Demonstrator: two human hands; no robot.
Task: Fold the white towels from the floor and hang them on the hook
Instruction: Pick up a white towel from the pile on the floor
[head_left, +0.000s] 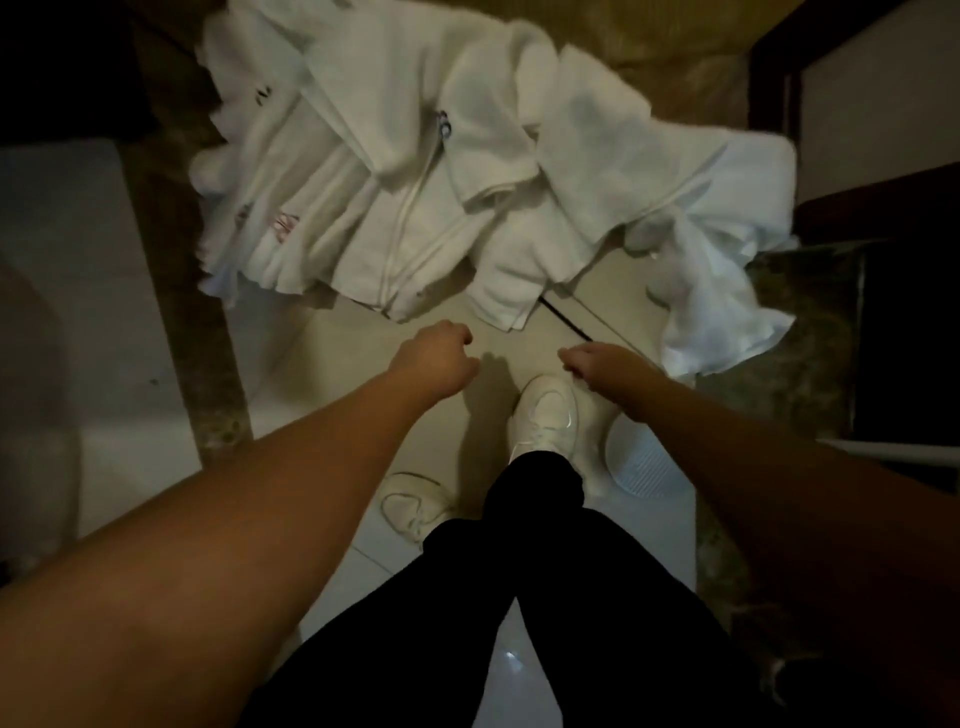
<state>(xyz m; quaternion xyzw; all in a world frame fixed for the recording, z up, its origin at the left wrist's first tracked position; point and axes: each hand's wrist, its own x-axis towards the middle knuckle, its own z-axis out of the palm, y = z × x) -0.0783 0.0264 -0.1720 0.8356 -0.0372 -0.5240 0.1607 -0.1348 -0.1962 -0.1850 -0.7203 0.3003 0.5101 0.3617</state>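
Head view, white towels (467, 171) heaped on floor just beyond left hand (436, 358) and right hand (597, 364), both loosely curled, empty

The towels (467, 171) lie heaped on the floor (332, 374), and everything else is placed from that heap. Nearer the person than the heap, both hands hang above bare floor, apart from it: the left hand (436, 358) left, the right hand (597, 366) right. A shoe (545, 415) stands just behind the right hand. A cord (566, 322) runs out from the heap's near edge.
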